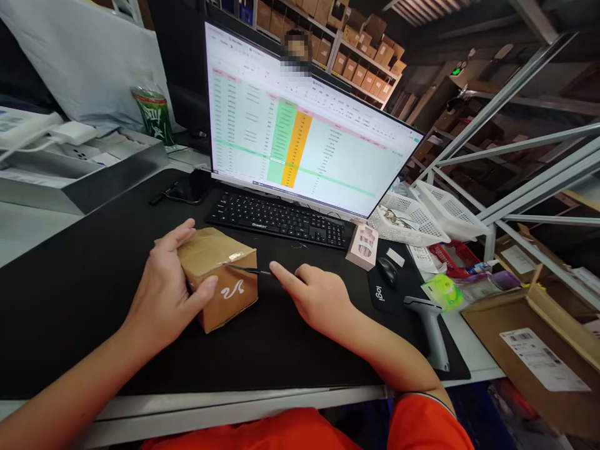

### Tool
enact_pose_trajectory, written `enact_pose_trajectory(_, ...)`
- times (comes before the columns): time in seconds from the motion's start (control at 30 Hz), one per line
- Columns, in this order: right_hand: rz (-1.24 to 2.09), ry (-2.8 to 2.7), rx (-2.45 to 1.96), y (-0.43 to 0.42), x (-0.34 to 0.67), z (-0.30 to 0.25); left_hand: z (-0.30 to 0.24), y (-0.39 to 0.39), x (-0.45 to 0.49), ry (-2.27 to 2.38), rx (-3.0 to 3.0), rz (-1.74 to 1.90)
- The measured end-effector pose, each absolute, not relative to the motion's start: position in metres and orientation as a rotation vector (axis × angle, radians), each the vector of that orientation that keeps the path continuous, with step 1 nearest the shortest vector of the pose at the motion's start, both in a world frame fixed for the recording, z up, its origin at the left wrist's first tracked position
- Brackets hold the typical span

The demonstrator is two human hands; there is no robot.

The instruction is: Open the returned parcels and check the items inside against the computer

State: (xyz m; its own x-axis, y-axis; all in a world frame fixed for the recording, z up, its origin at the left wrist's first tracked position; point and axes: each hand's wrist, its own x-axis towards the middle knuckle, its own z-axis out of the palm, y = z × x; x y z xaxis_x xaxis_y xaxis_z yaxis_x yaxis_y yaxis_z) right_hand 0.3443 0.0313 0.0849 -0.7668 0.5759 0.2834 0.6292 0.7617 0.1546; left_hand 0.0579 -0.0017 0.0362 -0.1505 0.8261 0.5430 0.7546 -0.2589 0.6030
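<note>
A small brown cardboard box (pixel 225 294) with a white squiggle on its front stands on the black desk mat (pixel 94 281). My left hand (pixel 164 281) grips it from the left side, thumb across the front and fingers on the top edge. In my right hand (pixel 323 297) is a slim dark knife (pixel 248 270), index finger stretched along it. Its tip touches the taped upper front edge of the box. The handle's far end is hidden in my palm.
Behind the box are a black keyboard (pixel 281 222) and a monitor (pixel 300 125). On the right stand a pink box (pixel 362 246), a mouse (pixel 387 271), a grey barcode scanner (pixel 432 334) and white baskets (pixel 412 228). A phone (pixel 190 187) lies at the back left.
</note>
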Motion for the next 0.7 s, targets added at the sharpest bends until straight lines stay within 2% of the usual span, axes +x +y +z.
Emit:
enact_pose_trajectory(0.57, -0.58, -2.732, -0.833, 0.021, 0.345, 0.084, 0.042, -0.006, 0.063, 1.888, 2.113, 1.262)
enact_pose_trajectory(0.7, -0.747, -2.669, -0.894, 0.026, 0.362, 0.081, 0.036, -0.009, 0.062, 1.89, 2.153, 1.24)
